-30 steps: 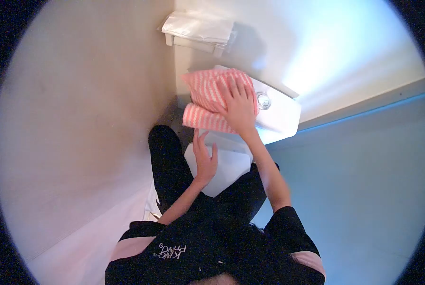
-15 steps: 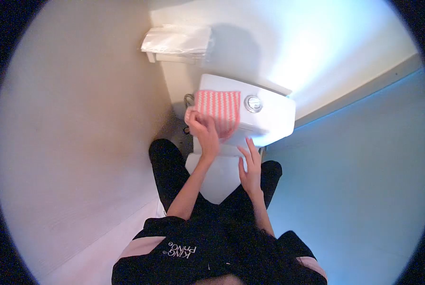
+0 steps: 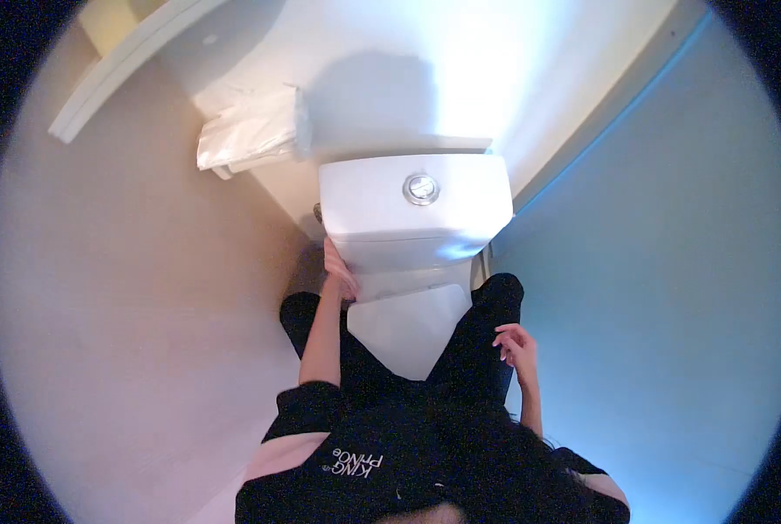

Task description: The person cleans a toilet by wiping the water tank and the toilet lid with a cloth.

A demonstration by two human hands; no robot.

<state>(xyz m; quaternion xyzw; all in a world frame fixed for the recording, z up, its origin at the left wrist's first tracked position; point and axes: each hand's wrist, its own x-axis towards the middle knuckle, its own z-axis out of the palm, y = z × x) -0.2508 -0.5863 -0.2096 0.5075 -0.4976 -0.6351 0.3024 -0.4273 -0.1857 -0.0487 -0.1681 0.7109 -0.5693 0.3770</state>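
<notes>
A white toilet tank (image 3: 382, 201) with a round chrome flush button (image 3: 421, 189) on its lid stands in front of me. My left hand (image 3: 338, 272) reaches down along the tank's lower left side; its fingertips are partly hidden there, so what it holds, if anything, does not show. My right hand (image 3: 518, 347) hovers by my right knee, fingers loosely bent and apart, holding nothing. Between my knees lies the closed white toilet lid (image 3: 412, 327). The pink-and-white striped cloth seen earlier is out of sight.
A plastic-wrapped white packet (image 3: 251, 131) rests on a small holder on the wall, up and left of the tank. A pale curved shelf edge (image 3: 124, 65) juts out at the upper left. Walls stand close on both sides.
The striped cloth has gone from the tank lid. My left hand has moved down to the tank's left side, and my right hand has drawn back to the right. My view has shifted.
</notes>
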